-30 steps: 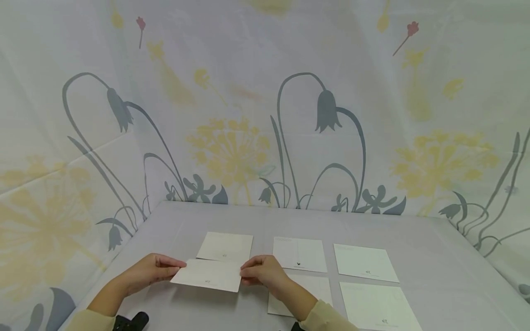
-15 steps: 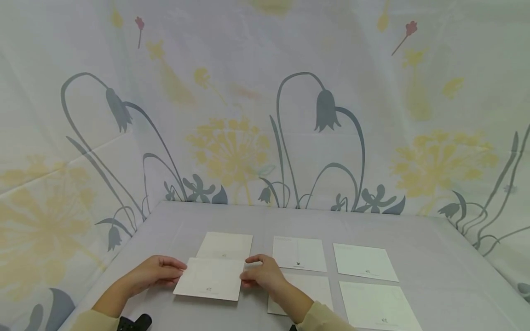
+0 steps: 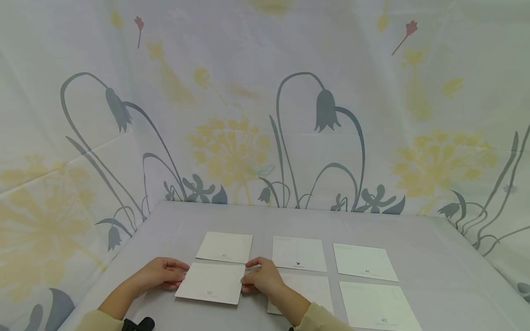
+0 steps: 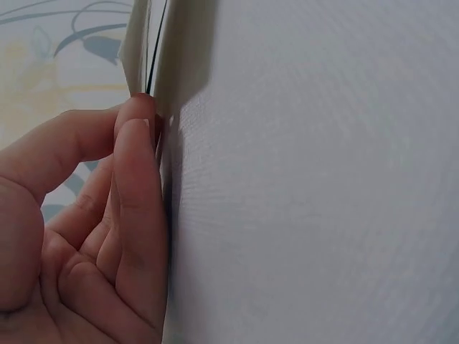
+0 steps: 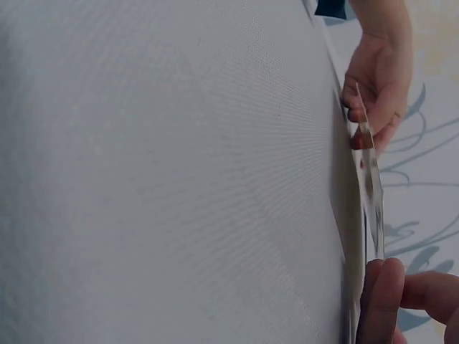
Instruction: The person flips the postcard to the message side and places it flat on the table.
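A white postcard (image 3: 211, 282) with a small printed emblem near its front edge lies close over the table between my hands. My left hand (image 3: 161, 273) pinches its left edge with thumb and fingertips. At the opposite edge, the fingers of my right hand (image 3: 265, 278) hold the card. In the left wrist view, the left hand (image 4: 93, 208) has its fingertips right at the card's corner. Seen edge-on in the right wrist view, the postcard (image 5: 371, 186) tilts slightly between both hands. Just behind it lies another postcard (image 3: 225, 247), a narrow gap separating the two.
To the right, more postcards lie in two rows: a far middle one (image 3: 299, 253), a near middle one (image 3: 310, 287) partly hidden by my right forearm, and two right ones (image 3: 364, 261) (image 3: 378, 305). A flower-printed curtain (image 3: 248, 92) encloses the pale tabletop (image 3: 434, 257) at the back and sides.
Both hands have lowered the postcard toward the table and drawn it slightly nearer, so it no longer overlaps the card behind it. The other cards have stayed put.
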`<state>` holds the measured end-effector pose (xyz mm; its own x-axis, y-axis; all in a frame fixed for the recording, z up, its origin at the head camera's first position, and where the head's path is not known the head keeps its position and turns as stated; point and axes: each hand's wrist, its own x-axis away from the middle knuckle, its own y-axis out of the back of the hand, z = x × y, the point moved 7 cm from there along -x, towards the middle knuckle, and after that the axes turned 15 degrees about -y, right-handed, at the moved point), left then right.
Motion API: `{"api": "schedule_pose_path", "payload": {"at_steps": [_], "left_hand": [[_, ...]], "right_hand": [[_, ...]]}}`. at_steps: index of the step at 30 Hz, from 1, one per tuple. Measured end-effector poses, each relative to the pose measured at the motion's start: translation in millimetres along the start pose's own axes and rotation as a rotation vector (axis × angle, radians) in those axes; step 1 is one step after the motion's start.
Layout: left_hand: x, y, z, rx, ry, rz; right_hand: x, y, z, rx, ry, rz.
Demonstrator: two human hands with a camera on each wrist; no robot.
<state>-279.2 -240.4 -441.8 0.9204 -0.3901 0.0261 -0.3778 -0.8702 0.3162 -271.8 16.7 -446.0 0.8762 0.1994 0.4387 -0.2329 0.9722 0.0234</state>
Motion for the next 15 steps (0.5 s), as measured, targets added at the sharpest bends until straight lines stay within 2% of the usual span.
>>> {"api": "schedule_pose_path", "payload": {"at_steps": [5,15], "left_hand": [[-0.4,0.1,1.9,-0.031,0.000,-0.005],[-1.7,-1.2,1.2,-0.064,-0.027,0.007]], "right_hand": [[-0.2,-0.2,-0.1,0.004,0.011,-0.001],[0.4,2.2,0.2,0.049,-0.021,-0.041]]}}
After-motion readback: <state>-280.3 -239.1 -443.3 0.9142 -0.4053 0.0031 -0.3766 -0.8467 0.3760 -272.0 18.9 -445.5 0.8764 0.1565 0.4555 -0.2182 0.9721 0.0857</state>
